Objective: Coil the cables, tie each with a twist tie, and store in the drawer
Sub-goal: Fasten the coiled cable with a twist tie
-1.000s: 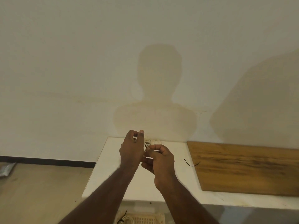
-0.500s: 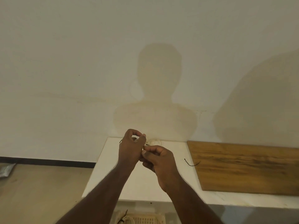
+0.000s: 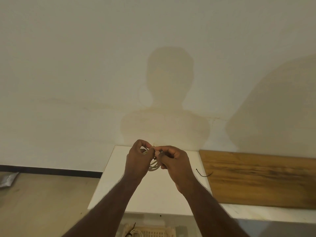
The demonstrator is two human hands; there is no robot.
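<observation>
My left hand (image 3: 136, 159) grips coil (image 3: 153, 166); right hand (image 3: 174, 161) pinches tie (image 3: 155, 157). Cable light, springy: hold at crossing. Tie thin, bendable.

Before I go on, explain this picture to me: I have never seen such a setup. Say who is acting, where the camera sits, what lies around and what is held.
There is no machine here: a person works with two bare hands. The single picture comes from a camera on the person's head, looking forward and down. The left hand and the right hand together hold a coiled white cable above a white table; both pinch at its top, where a dark twist tie shows. A spare tie lies on the table beside a wooden board. Below the table's front edge, a pale basket holds another white cable.
</observation>
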